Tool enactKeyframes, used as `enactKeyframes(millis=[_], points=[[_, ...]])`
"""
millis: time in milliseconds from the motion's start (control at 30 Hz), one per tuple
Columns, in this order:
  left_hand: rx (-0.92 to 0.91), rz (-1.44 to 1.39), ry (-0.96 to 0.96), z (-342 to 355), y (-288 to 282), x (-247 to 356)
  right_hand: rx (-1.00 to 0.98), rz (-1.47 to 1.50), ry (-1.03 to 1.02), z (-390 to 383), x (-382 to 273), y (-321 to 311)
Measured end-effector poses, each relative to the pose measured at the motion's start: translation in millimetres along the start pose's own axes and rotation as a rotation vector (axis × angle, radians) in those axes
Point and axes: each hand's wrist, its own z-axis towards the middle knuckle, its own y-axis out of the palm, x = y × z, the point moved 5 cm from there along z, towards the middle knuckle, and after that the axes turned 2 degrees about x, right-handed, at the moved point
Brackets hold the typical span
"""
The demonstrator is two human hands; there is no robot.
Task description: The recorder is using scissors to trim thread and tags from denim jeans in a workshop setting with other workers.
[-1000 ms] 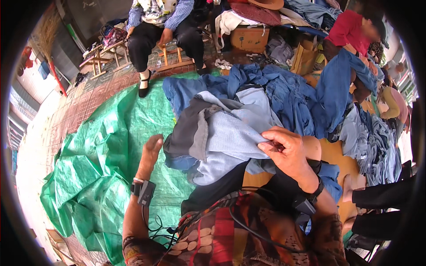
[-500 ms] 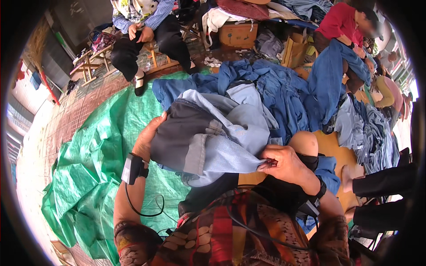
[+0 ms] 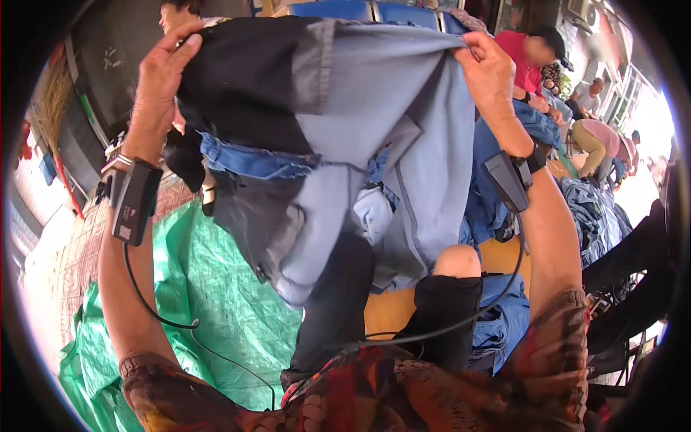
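A denim garment [image 3: 389, 79], black on its left part and light blue on its right with a grey strip between, hangs spread in front of me. At its upper left corner my left hand [image 3: 162, 79] pinches the black edge between thumb and fingers. My right hand [image 3: 491, 75] grips the light blue upper right corner, so the top edge is stretched between both hands. Lower down the cloth hangs in loose folds, some grey and some light blue, over my knees. A darker blue strip with a frayed edge [image 3: 263, 162] shows across its middle.
Green plastic sheeting [image 3: 237, 317] covers the ground at left. More blue denim lies in a heap [image 3: 594, 216] at right and beside my right knee [image 3: 500, 317]. A person in red [image 3: 512, 54] sits beyond, others farther off. Cables run from devices on both wrists.
Both hands have risen and moved apart, lifting the garment from above my lap and spreading it wide. My view has tilted up, and the garment now hides the person seated opposite and much of the pile.
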Motion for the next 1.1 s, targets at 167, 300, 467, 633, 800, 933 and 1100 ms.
enactKeyframes(millis=[167, 300, 467, 633, 800, 933, 1100], points=[[0.089, 0.227, 0.196, 27.8, -11.4, 38.0, -0.122, -0.175, -0.211, 26.7, -20.8, -8.8], [0.060, 0.071, 0.048, -32.1, 21.4, 25.0, -0.116, -0.059, -0.187, -7.3, -6.4, -28.8], [0.055, -0.075, -0.270, -185.9, 56.4, -25.0, -0.372, -0.065, -0.104, -136.1, -2.4, -83.8], [0.071, -0.427, -0.787, -344.0, 84.3, -93.2, -0.687, -0.023, 0.181, -256.5, 16.4, -113.0], [0.262, -0.785, -0.927, -368.0, 85.0, -125.5, -0.652, -0.034, 0.303, -273.4, 24.6, -116.5], [0.332, -0.787, -1.077, -376.4, 85.5, -130.7, -0.636, 0.007, 0.364, -278.8, 25.4, -116.9], [0.332, -0.766, -1.004, -357.7, 75.4, -128.1, -0.614, -0.030, 0.346, -272.5, 23.9, -117.9]])
